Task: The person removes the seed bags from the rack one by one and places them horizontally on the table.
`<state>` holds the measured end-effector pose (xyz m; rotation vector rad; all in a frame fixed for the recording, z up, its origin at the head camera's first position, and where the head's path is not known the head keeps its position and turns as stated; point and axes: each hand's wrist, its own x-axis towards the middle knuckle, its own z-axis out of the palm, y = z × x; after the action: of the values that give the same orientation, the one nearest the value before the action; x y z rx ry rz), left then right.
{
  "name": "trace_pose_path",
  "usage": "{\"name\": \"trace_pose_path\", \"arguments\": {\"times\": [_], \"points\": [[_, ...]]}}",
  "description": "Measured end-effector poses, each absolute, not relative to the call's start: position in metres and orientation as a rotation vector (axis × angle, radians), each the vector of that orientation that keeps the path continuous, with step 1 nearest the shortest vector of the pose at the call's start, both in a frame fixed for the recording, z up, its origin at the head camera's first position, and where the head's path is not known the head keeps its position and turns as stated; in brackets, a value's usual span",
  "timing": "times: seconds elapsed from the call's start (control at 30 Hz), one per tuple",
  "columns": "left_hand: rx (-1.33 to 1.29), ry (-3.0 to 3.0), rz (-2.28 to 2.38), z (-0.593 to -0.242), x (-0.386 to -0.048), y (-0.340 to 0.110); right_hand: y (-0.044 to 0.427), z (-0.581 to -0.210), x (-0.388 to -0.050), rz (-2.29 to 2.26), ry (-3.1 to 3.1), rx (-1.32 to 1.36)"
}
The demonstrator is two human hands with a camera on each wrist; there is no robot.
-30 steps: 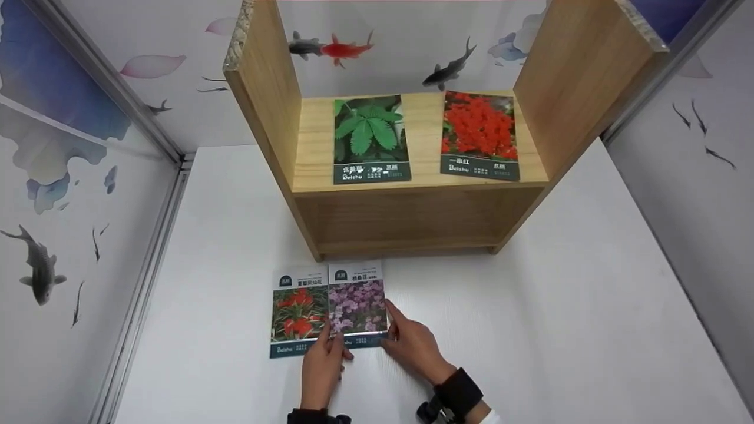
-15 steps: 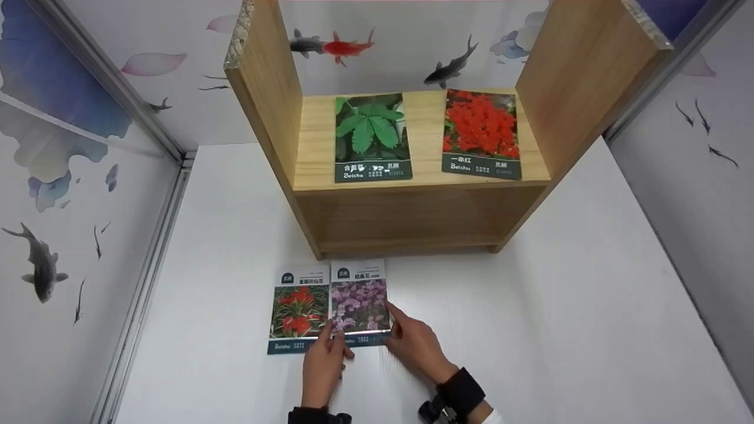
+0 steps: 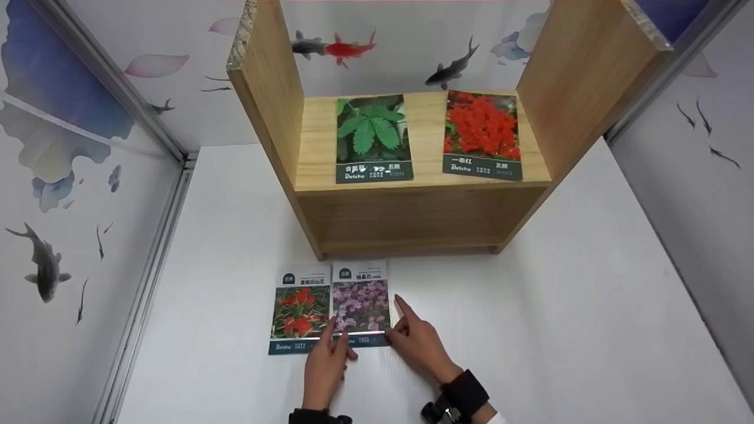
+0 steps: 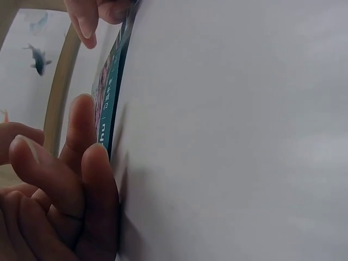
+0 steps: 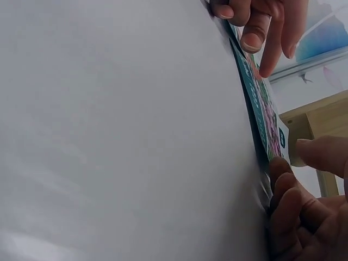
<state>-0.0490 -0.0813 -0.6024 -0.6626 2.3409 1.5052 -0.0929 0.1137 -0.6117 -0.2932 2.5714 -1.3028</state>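
On the white tabletop (image 3: 235, 235), beyond the fingers, a wooden shelf (image 3: 427, 141) is seen. Nearer, the red-flower packet (image 3: 301, 312) is laid just left of the left hand's (image 3: 323, 368) fingers, and the purple-flower packet (image 3: 361, 306) beside it, between the fingers of both hands. Both packets can be expected to be very light, thin, bendable, easily creased and slick on their glossy faces; they would best be pinched by opposite side edges, or tipped up by a near corner. Neither appears grasped: a straight left finger is rested at the seam, while the right thumb is set at the purple-flower packet's near corner, the right hand's (image 3: 427, 350) forefinger being extended just off its side. Photographs of purple blossoms and red blooms are framed by pale headers and dark teal bands; small dark emblems are printed at the far ends.
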Motion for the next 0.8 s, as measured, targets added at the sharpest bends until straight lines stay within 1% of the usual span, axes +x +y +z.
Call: {"name": "trace_pose_path", "arguments": {"times": [0.3,0.43,0.57,0.63,0.8], "points": [[-0.641,2.274,1.595,-0.598,-0.048,-0.076,0.132,-0.604,-0.093,-1.635,2.269,-0.147],[-0.599,2.303,1.597,-0.592,-0.051,-0.074,0.139,-0.584,-0.092,-1.737,2.213,-0.085],[-0.552,2.309,1.627,-0.585,-0.054,-0.072,0.146,-0.562,-0.092,-1.791,2.240,-0.095],[-0.527,2.300,1.652,-0.582,-0.056,-0.070,0.150,-0.557,-0.094,-1.810,2.260,-0.094],[-0.437,2.301,1.687,-0.579,-0.059,-0.062,0.160,-0.560,-0.100,-1.859,2.294,-0.016]]}}
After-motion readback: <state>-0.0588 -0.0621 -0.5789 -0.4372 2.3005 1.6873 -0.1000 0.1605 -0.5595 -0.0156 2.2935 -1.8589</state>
